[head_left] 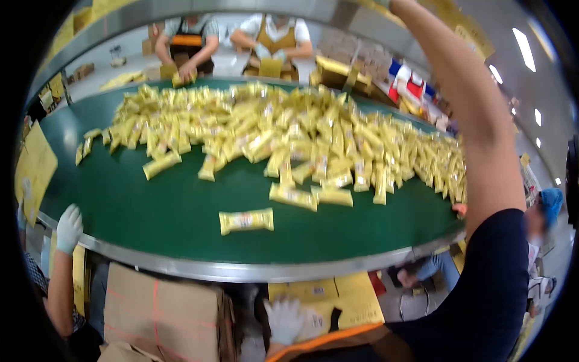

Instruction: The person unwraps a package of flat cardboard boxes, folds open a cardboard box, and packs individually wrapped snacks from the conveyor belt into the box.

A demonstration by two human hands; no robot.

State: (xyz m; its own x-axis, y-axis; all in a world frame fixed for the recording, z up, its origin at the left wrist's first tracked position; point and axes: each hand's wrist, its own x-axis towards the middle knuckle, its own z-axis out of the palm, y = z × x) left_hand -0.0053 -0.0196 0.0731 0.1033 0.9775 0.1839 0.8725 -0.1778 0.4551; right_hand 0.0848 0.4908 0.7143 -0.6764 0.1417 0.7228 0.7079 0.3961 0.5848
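Observation:
My left hand [285,320], in a white glove, lies at the edge of a yellow cardboard box [356,301] below the belt, its fingers stretched out. My right arm reaches up along the right side to the metal shelf [241,7] overhead. Only a sliver of my right hand [384,2] shows at the top edge, so its fingers are hidden. In front of me, a large pile of yellow wrapped bars [271,130] covers the far half of the green conveyor belt [151,211]. One single yellow bar [246,221] lies apart, nearer the belt's front edge.
A metal rim [241,270] borders the belt. Brown cardboard [160,314] is stacked below it, at left. A co-worker's gloved hand [69,229] is at the left rim. Two people handle things across the belt, and yellow boxes [341,72] stand at the back.

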